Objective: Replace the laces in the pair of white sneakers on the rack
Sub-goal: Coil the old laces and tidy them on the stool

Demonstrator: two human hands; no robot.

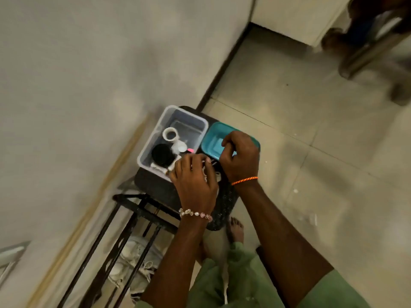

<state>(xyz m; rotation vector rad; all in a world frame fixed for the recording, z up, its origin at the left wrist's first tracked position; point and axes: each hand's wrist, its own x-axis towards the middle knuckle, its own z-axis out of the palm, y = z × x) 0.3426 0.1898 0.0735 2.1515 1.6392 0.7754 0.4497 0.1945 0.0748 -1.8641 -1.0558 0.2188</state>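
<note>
Both hands work over the dark top of the black metal rack (133, 210), which stands against the pale wall. The left hand (195, 181), with a beaded bracelet (195, 214) at its wrist, hovers palm down with fingers loosely curled just beside the near corner of a clear plastic bin (155, 134) that sits on the rack top; whether it pinches the thin white strands under its fingertips cannot be told. The right hand (241, 156), with an orange thread (244, 180) round its wrist, is curled into a narrow fist over the near edge of a teal tray (213, 138), which lies just beside the bin; what it holds, if anything, is hidden. Inside the bin lie a white roll (170, 134) and a black round lid (162, 154). The white sneakers (131, 261) rest on a lower shelf of the rack, below the hands, blurred behind the bars.
</note>
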